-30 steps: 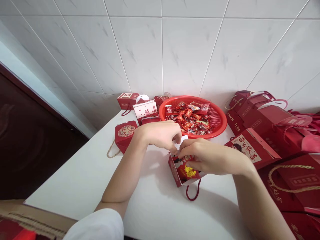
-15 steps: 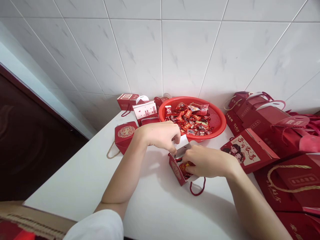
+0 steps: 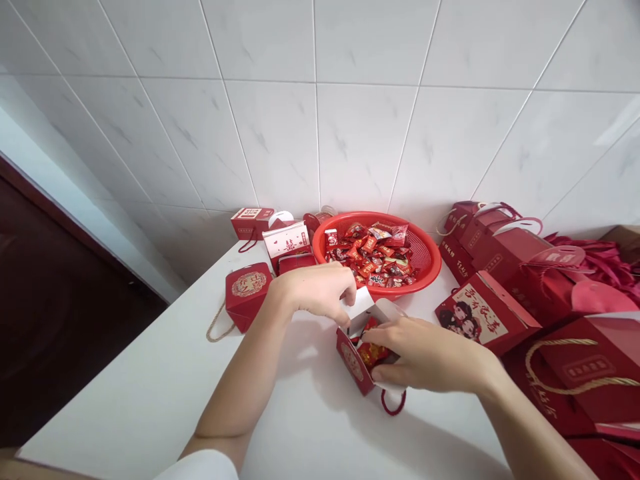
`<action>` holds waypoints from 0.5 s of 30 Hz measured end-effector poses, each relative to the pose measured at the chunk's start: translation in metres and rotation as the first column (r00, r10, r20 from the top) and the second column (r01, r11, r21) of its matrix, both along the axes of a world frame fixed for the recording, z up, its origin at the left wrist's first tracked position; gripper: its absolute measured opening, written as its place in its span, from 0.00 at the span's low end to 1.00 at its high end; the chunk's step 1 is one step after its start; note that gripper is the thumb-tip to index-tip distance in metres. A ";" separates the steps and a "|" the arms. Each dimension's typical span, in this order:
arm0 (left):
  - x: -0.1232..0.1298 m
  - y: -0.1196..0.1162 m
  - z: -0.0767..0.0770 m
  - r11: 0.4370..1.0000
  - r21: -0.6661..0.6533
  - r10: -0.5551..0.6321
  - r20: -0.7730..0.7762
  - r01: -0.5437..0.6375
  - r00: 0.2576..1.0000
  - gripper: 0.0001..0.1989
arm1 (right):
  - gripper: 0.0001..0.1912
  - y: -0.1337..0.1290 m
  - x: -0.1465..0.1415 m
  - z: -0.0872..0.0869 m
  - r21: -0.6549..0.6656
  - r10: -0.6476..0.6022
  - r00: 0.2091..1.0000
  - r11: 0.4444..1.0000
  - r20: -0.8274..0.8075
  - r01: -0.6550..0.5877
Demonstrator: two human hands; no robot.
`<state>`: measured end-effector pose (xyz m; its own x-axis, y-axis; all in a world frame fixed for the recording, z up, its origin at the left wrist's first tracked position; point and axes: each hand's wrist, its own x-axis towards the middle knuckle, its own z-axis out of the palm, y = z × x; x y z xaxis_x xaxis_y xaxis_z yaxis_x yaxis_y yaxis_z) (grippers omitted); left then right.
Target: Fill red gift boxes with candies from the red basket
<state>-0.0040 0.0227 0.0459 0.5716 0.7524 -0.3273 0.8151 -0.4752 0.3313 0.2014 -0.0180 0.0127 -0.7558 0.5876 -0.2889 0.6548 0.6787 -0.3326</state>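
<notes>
A small red candy box [image 3: 351, 363] stands on the white table with its top open, its white inner flaps up and a dark red cord handle [image 3: 394, 403] hanging at the near side. Red-wrapped candies [image 3: 371, 353] show inside it. My left hand [image 3: 320, 291] is at the box's far left edge, thumb and curled fingers closed on its rim by the raised flap. Over the opening, my right hand [image 3: 425, 352] has its thumb and fingers apart, fingertips at the candies; part of the box's right side is hidden beneath it.
Behind the box sits a red plastic basket [image 3: 431, 267] of wrapped candies. Closed red boxes [image 3: 245, 297] stand at the left, one with a rope handle. Many red gift boxes [image 3: 510, 240] crowd the right side. A tiled wall [image 3: 365, 133] rises at the back.
My right thumb and fingers have spread apart over the candies, which show more now. The left hand keeps its place at the box. The camera view has tilted up slightly.
</notes>
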 end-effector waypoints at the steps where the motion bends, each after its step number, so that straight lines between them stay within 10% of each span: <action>1: 0.001 0.000 0.001 1.000 0.006 0.005 -0.006 -0.005 1.000 0.12 | 0.07 -0.007 0.006 0.002 0.020 -0.042 0.999 0.999 -0.034 0.042; 10: 0.010 -0.005 0.001 0.998 0.040 -0.052 -0.037 0.054 0.998 0.18 | 0.36 -0.032 0.059 -0.020 0.027 -0.251 0.892 0.959 -0.377 0.282; 15: 0.027 -0.001 0.008 0.981 0.018 -0.190 -0.062 0.192 0.980 0.13 | 0.32 -0.026 0.063 -0.039 0.068 -0.311 0.744 0.900 -0.592 0.431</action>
